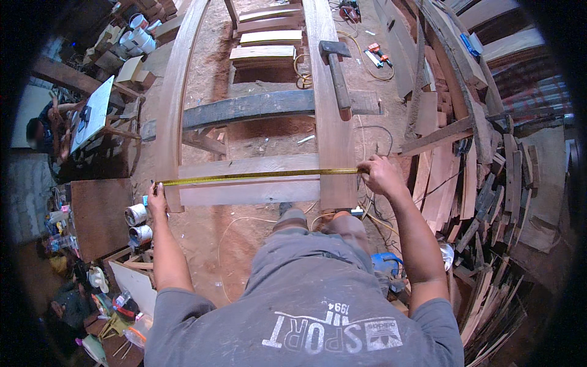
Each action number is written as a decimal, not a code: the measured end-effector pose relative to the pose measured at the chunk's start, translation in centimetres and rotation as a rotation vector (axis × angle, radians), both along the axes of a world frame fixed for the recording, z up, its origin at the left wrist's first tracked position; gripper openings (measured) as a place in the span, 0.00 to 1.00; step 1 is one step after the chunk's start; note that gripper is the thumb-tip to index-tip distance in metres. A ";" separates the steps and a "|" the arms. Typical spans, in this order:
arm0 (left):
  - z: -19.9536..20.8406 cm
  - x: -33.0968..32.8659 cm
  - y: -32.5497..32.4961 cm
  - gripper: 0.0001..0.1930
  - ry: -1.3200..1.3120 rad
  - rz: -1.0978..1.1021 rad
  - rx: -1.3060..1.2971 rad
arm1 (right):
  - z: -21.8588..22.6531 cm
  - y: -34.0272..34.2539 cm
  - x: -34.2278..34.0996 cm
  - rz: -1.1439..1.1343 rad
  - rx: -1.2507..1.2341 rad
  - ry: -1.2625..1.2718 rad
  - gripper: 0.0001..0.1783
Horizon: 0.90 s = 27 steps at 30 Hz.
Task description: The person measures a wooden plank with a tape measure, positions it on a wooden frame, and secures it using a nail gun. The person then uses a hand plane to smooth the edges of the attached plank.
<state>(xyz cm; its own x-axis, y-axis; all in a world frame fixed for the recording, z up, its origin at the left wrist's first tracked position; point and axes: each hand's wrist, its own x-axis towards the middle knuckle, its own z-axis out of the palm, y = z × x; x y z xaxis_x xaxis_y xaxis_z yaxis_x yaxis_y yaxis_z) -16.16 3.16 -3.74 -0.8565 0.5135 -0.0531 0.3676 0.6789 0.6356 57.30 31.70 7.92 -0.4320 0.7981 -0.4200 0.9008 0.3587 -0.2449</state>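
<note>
A yellow tape measure (263, 177) is stretched across the near end of a wooden frame, over its two long side boards and just above the crosspiece (247, 193). My left hand (157, 200) pinches one end of the tape at the outer edge of the left board (173, 104). At the outer edge of the right board (336, 150), my right hand (382, 175) is closed on the other end; its fingers partly hide what they grip. A hammer (337, 76) lies on the right board, farther from me.
A dark beam (263, 106) runs under the frame. Behind it sit stacked short boards (263, 53). Cords and an orange tool (379, 55) lie on the floor to the right, beside piled lumber (446, 177). Paint cans (136, 214) stand left; another person (56, 125) is near a white panel (93, 113).
</note>
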 end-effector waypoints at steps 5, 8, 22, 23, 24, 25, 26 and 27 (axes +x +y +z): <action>1.1 0.4 -0.5 0.25 -0.004 0.004 0.017 | 0.4 0.2 -0.5 0.026 -0.020 -0.041 0.19; 2.0 1.3 0.3 0.25 -0.022 -0.035 -0.050 | -0.3 0.0 -0.1 0.027 0.039 -0.048 0.16; 0.1 -0.9 -0.8 0.18 0.006 -0.098 0.066 | -0.5 -1.1 -0.8 0.020 0.143 -0.106 0.14; -0.3 -1.6 -1.1 0.18 -0.011 -0.111 0.088 | -0.5 -0.9 -1.0 0.035 0.159 -0.104 0.14; 0.2 -2.0 -0.5 0.18 -0.034 -0.129 0.118 | -0.5 -0.6 -1.0 0.028 0.145 -0.125 0.14; 0.0 -1.3 -0.4 0.18 0.020 -0.122 0.096 | -0.5 -1.0 -0.8 0.023 0.131 -0.144 0.14; 0.0 -1.9 -0.6 0.18 -0.007 -0.105 0.133 | -0.4 -0.9 -1.3 0.026 0.127 -0.133 0.14; 0.4 -3.0 -1.1 0.18 -0.027 -0.088 0.169 | 0.0 -0.9 -1.8 0.060 0.142 -0.107 0.14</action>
